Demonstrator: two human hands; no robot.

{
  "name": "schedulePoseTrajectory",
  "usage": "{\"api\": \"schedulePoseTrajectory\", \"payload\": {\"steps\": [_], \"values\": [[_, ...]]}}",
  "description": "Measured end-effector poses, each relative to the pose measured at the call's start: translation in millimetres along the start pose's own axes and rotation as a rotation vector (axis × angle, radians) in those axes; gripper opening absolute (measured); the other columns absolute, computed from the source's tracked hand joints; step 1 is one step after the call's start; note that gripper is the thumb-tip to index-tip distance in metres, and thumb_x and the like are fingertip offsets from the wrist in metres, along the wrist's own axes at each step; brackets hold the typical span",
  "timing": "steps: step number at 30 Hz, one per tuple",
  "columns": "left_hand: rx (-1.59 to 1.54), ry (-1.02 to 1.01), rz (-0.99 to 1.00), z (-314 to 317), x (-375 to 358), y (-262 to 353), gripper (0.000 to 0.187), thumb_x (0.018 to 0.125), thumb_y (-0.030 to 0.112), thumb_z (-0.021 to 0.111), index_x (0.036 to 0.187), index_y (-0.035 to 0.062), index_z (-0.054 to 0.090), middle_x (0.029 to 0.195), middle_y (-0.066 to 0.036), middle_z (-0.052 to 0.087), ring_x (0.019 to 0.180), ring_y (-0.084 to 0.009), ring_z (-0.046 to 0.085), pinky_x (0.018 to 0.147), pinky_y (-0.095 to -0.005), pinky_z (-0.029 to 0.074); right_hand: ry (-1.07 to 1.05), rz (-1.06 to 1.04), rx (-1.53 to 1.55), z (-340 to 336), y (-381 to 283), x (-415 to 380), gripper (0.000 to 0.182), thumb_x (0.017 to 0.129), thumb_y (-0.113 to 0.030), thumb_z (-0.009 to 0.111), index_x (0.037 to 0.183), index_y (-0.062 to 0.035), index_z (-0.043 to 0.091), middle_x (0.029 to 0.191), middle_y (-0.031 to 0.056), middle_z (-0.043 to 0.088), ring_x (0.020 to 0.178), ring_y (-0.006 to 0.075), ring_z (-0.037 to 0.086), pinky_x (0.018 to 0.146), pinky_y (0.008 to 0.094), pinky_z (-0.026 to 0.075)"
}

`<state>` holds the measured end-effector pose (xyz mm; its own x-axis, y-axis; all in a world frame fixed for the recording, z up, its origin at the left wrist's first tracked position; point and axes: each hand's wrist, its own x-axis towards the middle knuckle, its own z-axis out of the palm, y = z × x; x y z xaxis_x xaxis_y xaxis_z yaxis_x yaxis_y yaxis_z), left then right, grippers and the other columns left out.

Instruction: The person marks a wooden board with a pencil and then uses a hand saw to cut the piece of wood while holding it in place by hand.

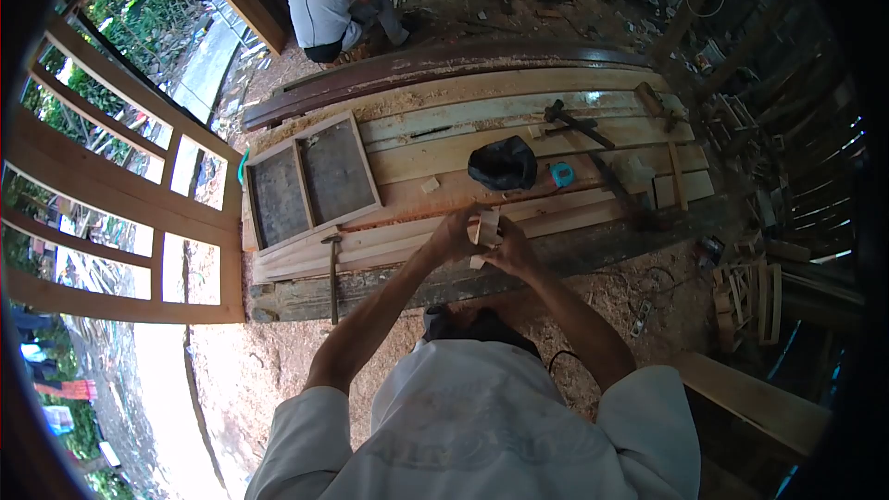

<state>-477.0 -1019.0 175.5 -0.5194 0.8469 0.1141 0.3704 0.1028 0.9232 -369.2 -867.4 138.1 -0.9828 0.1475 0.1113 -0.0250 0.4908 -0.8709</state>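
Observation:
Over the near edge of the plank-covered bench, my left hand point(452, 235) and my right hand point(515, 252) are closed on a small pale wooden piece point(487, 228). It looks like a short block or offcut; its exact shape is partly hidden by my fingers. Just beyond my hands are a black bag point(502, 164), its mouth gaping, and a blue tape measure point(561, 174). A hammer point(333, 280) lies to the left of my left forearm, its handle over the bench's near edge. A second hammer point(579, 124) rests farther back on the planks.
On the bench's left lies a framed panel point(335, 171) with dark infill. A large wooden frame point(120, 167) stands at the left. Another person point(324, 5) crouches beyond the bench. Long planks point(444, 120) cover the bench; wood scraps point(750, 301) are piled at the right.

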Motion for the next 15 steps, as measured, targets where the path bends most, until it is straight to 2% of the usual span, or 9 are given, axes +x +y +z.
{"api": "schedulePoseTrajectory", "payload": {"steps": [2,6,8,11,15], "values": [[-0.008,-0.038,-0.068,-10,7,22,0.076,0.060,0.009,0.088,0.125,0.0037,0.049,0.122,-0.012,0.057,0.118,-0.0250,0.055,0.103,-0.0371,0.046,-0.015,-0.004,-0.028,-7,-6,5,0.070,0.066,-0.015,0.085,0.126,-0.0029,0.050,0.120,0.0143,0.060,0.110,0.0248,0.061,0.093,0.0363,0.049],[-0.007,-0.136,-0.084,-6,6,21,0.078,0.059,0.009,0.088,0.126,0.0045,0.048,0.123,-0.012,0.056,0.118,-0.0254,0.055,0.104,-0.0376,0.046,0.004,-0.012,-0.039,-2,-6,-10,0.072,0.065,-0.015,0.085,0.127,-0.0026,0.050,0.118,0.0136,0.061,0.110,0.0243,0.061,0.093,0.0355,0.049],[-0.043,-0.179,-0.102,5,1,7,0.076,0.060,0.007,0.087,0.125,0.0052,0.049,0.123,-0.011,0.056,0.117,-0.0249,0.055,0.104,-0.0383,0.046,0.109,0.037,0.063,13,10,-24,0.065,0.061,-0.014,0.086,0.114,0.0005,0.052,0.107,0.0188,0.063,0.103,0.0328,0.063,0.087,0.0395,0.051],[-0.126,-0.196,-0.086,8,-3,9,0.074,0.060,0.006,0.087,0.124,0.0050,0.050,0.122,-0.010,0.056,0.117,-0.0244,0.056,0.103,-0.0389,0.047,0.122,0.022,-0.053,18,18,-32,0.067,0.060,-0.013,0.085,0.116,0.0009,0.051,0.109,0.0196,0.063,0.104,0.0333,0.063,0.087,0.0398,0.051],[-0.096,-0.231,-0.035,8,-5,25,0.071,0.061,0.004,0.085,0.123,0.0052,0.051,0.122,-0.010,0.056,0.117,-0.0238,0.055,0.103,-0.0390,0.047,0.129,0.073,-0.087,7,-5,-38,0.069,0.060,-0.012,0.085,0.117,0.0018,0.050,0.110,0.0204,0.062,0.105,0.0340,0.062,0.087,0.0400,0.051]]}}
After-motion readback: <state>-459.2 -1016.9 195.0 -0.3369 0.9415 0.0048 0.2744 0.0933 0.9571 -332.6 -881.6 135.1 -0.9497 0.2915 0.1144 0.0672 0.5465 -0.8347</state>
